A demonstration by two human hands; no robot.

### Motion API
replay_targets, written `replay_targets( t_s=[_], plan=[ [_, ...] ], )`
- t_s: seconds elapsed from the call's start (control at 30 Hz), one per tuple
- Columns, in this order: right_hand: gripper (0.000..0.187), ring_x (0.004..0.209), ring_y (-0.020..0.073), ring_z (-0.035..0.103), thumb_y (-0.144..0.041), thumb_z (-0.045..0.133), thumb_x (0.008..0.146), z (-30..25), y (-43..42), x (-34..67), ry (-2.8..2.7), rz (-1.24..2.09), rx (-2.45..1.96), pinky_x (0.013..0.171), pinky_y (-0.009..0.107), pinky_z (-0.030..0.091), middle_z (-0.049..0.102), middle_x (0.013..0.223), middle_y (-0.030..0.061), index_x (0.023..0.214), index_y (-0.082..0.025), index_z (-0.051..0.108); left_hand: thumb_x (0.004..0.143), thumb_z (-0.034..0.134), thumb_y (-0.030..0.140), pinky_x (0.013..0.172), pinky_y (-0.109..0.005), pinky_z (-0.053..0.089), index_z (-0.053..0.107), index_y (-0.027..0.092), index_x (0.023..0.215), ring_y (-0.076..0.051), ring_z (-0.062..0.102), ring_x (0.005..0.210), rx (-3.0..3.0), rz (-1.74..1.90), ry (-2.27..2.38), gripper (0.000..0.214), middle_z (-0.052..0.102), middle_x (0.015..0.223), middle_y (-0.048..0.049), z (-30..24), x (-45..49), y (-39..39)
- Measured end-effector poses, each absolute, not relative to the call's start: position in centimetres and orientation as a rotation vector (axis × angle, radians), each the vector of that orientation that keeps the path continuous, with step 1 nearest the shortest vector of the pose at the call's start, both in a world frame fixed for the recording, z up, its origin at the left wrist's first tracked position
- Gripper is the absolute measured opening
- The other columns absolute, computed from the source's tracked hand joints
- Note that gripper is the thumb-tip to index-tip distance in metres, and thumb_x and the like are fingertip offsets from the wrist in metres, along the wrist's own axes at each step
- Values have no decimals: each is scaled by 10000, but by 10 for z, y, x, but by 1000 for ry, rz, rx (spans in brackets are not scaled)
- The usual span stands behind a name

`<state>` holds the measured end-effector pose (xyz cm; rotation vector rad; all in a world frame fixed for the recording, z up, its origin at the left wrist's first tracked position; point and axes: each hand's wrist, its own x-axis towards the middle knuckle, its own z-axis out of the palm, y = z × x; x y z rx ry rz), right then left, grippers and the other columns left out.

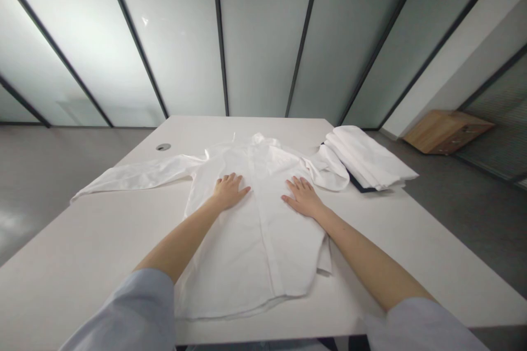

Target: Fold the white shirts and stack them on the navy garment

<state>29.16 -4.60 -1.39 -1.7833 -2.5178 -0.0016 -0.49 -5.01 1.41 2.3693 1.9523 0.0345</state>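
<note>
A white long-sleeved shirt (242, 263) lies spread front side up, its collar at the far end and its hem near me. My left hand (229, 192) rests flat on the left half of its chest, fingers spread. On the right half, my right hand (303, 196) presses flat with its fingers apart. The shirt's left-hand sleeve (140, 174) stretches out across the table. Its other sleeve (329, 169) is bent and bunched beside a stack of folded white cloth.
The shirt lies on a white table (115, 252) with a round grommet (163, 147) at the far left. The stack of folded white cloth (366, 156) sits on something dark at the right edge. A wooden cabinet (444, 130) stands on the floor by the frosted glass wall (263, 38).
</note>
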Motion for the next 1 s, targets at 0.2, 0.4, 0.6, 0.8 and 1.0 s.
replay_targets(
  t_s=[0.2, 0.4, 0.6, 0.8, 1.0],
  plan=[
    [668, 1415, 331, 268, -594, 375, 920, -9, -49, 292, -2504, 45, -1776, 1133, 465, 222, 310, 1541, 144, 1451, -190, 407, 897, 293, 650, 1122, -508, 207, 346, 205, 1463, -322, 241, 1429, 2245, 45, 2148, 722, 272, 1560, -145, 9, -41, -35],
    [578, 1409, 304, 289, -515, 443, 924, -7, -47, 297, -2465, 129, -1751, 1121, 451, 270, 353, 1522, 131, 1393, -180, 485, 916, 363, 542, 1140, -441, 231, 421, 213, 1412, -269, 299, 1413, 2245, 150, 2108, 598, 362, 1526, -103, 8, -47, -38],
    [573, 1404, 302, 301, -511, 464, 916, -11, -45, 300, -2446, 125, -1726, 1113, 451, 292, 374, 1509, 134, 1381, -178, 496, 908, 402, 511, 1149, -430, 224, 437, 209, 1398, -269, 305, 1411, 2234, 167, 2091, 577, 370, 1521, -98, 9, -48, -38],
    [514, 1356, 306, 377, -480, 503, 893, -22, -42, 303, -2373, 76, -1626, 1086, 464, 332, 459, 1450, 136, 1306, -181, 564, 902, 426, 491, 1139, -461, 238, 465, 205, 1373, -283, 316, 1403, 2235, 229, 2069, 552, 387, 1510, -102, 7, -48, -37],
    [308, 1016, 260, 617, -376, 464, 880, -16, -42, 317, -2038, 5, -1422, 926, 401, 459, 696, 1048, 115, 981, -189, 687, 882, 472, 435, 1100, -397, 325, 536, 193, 1309, -267, 454, 1307, 2256, 385, 2018, 495, 500, 1422, -99, 2, -51, -38]
  ],
)
